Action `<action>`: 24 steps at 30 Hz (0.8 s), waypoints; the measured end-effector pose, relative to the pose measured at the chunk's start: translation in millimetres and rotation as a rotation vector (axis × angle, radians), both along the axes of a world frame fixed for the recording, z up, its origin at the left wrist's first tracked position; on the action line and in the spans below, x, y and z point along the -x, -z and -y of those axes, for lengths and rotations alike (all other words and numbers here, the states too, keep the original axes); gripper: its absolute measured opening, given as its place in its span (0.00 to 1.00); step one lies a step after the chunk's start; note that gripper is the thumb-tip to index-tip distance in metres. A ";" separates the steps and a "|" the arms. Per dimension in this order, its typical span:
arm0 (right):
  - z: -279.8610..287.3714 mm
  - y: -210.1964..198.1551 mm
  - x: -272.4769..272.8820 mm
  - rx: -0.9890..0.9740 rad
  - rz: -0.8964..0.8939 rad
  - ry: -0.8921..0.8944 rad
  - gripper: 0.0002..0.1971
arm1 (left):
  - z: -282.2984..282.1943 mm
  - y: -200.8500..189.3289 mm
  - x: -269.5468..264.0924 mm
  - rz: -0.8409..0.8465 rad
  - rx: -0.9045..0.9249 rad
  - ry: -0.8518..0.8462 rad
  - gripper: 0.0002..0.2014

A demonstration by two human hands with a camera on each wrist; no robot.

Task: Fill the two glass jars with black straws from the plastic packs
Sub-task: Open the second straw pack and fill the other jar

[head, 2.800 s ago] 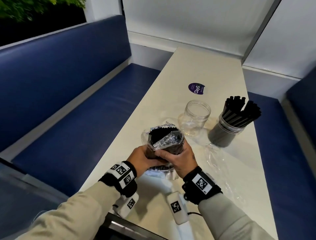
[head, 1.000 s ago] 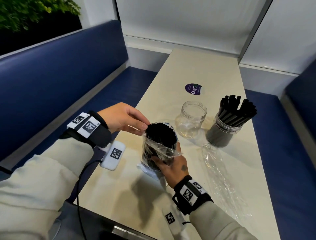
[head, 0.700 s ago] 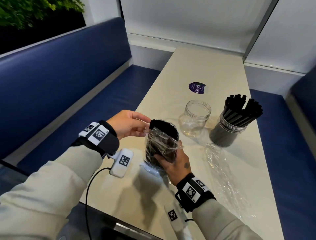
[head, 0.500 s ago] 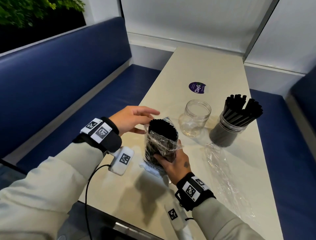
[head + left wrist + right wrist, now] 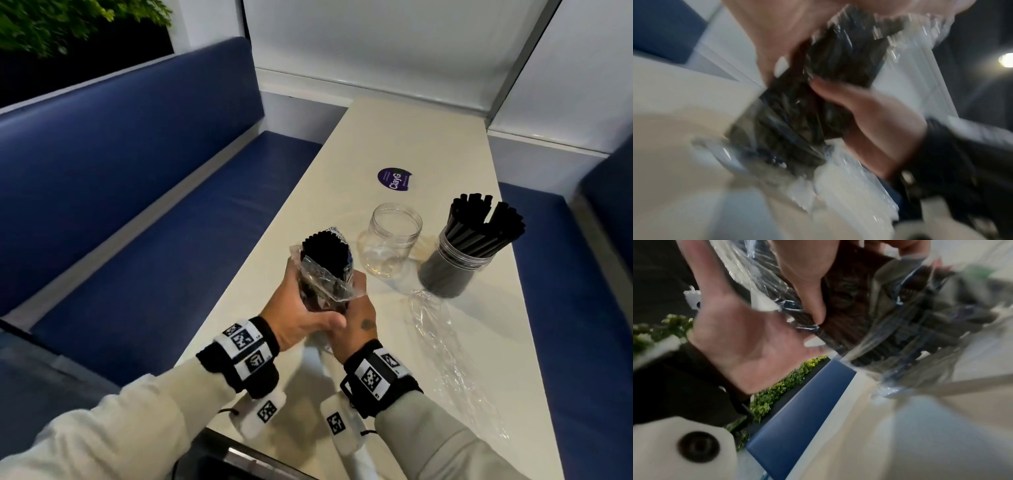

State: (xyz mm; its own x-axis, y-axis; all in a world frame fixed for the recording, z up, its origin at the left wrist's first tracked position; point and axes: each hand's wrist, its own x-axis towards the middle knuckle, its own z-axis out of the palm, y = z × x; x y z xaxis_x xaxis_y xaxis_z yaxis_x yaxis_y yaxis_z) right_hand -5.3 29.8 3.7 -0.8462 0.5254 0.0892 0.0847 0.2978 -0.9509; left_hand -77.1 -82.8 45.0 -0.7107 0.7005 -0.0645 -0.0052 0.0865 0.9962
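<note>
A clear plastic pack of black straws (image 5: 325,270) stands upright near the table's left edge, with the straw tops bare above the crumpled wrap. My left hand (image 5: 301,305) grips its lower left side, thumb across the front. My right hand (image 5: 358,308) grips the lower right side. Both wrist views are blurred: the pack (image 5: 818,105) sits between the two hands, and the pack (image 5: 890,313) shows under my right thumb. An empty glass jar (image 5: 392,240) stands just beyond the pack. Right of it is a second jar (image 5: 455,267) full of black straws.
An empty clear wrapper (image 5: 442,339) lies on the cream table (image 5: 411,137) in front of the full jar. A purple round sticker (image 5: 394,180) is farther back. Blue bench seats (image 5: 171,240) flank the table on both sides.
My left hand came down from the top of the pack and now grips its lower left side beside the right hand. The pack has stayed upright in the same spot.
</note>
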 end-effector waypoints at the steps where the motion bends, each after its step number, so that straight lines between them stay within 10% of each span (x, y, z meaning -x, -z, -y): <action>1: 2.9 -1.1 1.8 0.015 0.044 -0.007 0.29 | -6.2 5.5 -5.0 -0.040 0.059 -0.081 0.56; 7: -15.7 -5.4 -0.2 0.043 -0.090 -0.166 0.55 | -16.0 21.2 1.3 -0.174 0.104 -0.246 0.39; 18: -4.6 20.3 -8.3 -0.062 0.095 -0.125 0.37 | -5.3 50.0 8.4 -0.140 0.207 -0.104 0.41; 24: -5.5 25.2 -5.1 -0.055 0.115 -0.093 0.31 | -12.0 28.0 -2.6 -0.098 -0.060 -0.224 0.54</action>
